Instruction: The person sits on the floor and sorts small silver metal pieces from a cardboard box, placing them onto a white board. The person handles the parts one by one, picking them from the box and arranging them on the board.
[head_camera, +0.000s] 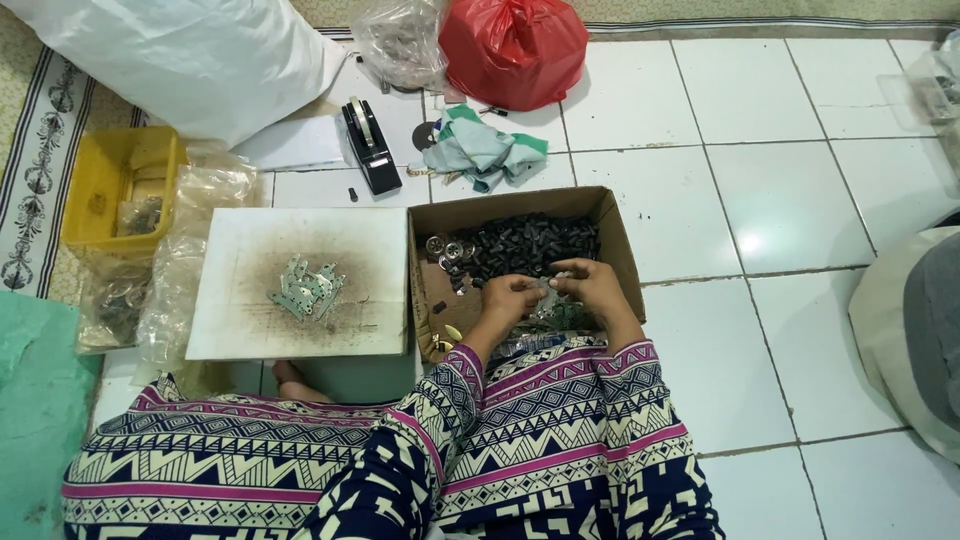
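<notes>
Both hands work inside an open cardboard box (618, 240) on the white tiled floor (780, 200). The left hand (508, 297) and right hand (592, 284) meet over the near half of the box, fingers curled together on a small pale piece (549, 287) pinched between them; what kind of piece it is cannot be told. The far half of the box holds a heap of small dark parts (530, 243), with a few round metal caps (445, 249) at the heap's left edge.

Touching the box's left wall lies a stained white board (250, 310) bearing a small pile of flat metal plates (308, 288). Beyond the box, a black tape dispenser (368, 145) and a crumpled green cloth (485, 150). Further beyond, a red plastic bag (515, 40) and a clear bag (402, 42). Well left of the box, past the board, a yellow bin (105, 185) and clear plastic bags (190, 260). Near side of the box: the person's patterned trousers (480, 450).
</notes>
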